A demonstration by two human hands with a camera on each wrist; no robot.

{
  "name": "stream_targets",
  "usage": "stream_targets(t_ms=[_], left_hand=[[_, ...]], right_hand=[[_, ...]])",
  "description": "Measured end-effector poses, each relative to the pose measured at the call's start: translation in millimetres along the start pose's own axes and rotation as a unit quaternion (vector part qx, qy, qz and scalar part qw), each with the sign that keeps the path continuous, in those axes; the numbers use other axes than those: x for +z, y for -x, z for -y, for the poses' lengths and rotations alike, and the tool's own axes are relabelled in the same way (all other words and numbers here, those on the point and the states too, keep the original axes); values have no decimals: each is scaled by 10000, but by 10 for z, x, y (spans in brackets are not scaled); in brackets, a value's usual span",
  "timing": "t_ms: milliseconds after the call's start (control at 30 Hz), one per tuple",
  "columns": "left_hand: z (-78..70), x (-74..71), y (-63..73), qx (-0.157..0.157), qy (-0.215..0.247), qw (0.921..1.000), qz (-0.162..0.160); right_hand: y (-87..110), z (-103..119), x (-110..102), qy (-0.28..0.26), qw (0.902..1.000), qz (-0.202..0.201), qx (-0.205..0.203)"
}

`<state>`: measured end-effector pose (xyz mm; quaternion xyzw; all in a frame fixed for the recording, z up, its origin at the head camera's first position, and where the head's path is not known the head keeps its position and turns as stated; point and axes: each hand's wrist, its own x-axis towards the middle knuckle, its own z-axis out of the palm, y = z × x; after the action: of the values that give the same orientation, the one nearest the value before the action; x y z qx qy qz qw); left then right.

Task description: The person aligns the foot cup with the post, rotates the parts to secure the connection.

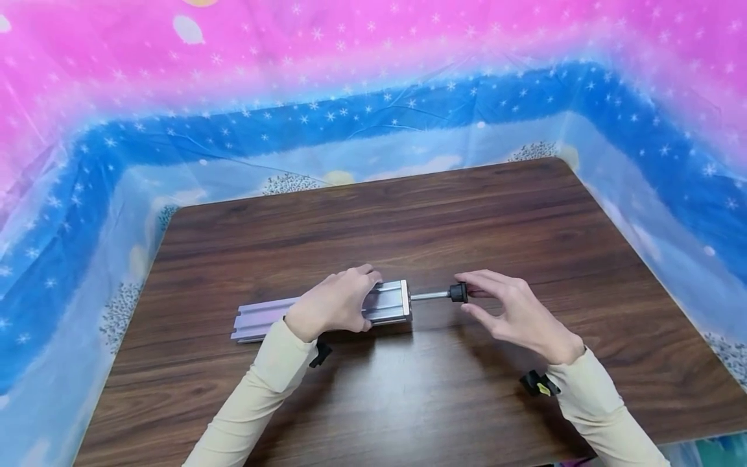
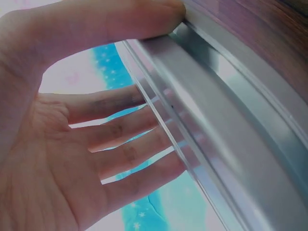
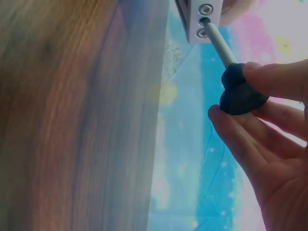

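Observation:
My left hand [image 1: 338, 301] holds a silver aluminium profile [image 1: 262, 319] from above, thumb on the near side and fingers over the far side. In the left wrist view, the thumb presses the grooved face of the profile [image 2: 216, 120]. A flat end plate [image 1: 405, 301] caps its right end. From this plate a threaded rod [image 3: 220, 45] sticks out, its tip at a middle hole between two socket-head screws [image 3: 206, 8]. The rod carries a black lobed knob [image 3: 240, 94]. My right hand [image 1: 516, 311] pinches that knob between thumb and fingertips.
A dark wood-grain table [image 1: 373, 227] lies beneath both hands. Behind it and along its sides hangs a pink and blue cloth [image 1: 350, 110] with snowflakes. Black straps with small devices [image 1: 539, 384] sit at both wrists, below cream sleeves [image 1: 595, 395].

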<state>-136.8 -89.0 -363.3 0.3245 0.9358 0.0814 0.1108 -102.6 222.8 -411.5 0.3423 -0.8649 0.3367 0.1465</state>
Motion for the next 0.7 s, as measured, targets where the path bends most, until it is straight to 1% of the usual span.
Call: stream_targets(t_ms=[200, 467, 700], left_hand=[[-33, -8, 18, 77, -40, 9999, -67], [0, -14, 35, 113, 13, 9999, -81], [29, -24, 11, 46, 87, 9999, -73]], right_hand=[[17, 12, 73, -140, 9999, -46, 28], [-31, 50, 112, -206, 9997, -70, 77], [-72, 41, 98, -157, 9997, -40, 155]])
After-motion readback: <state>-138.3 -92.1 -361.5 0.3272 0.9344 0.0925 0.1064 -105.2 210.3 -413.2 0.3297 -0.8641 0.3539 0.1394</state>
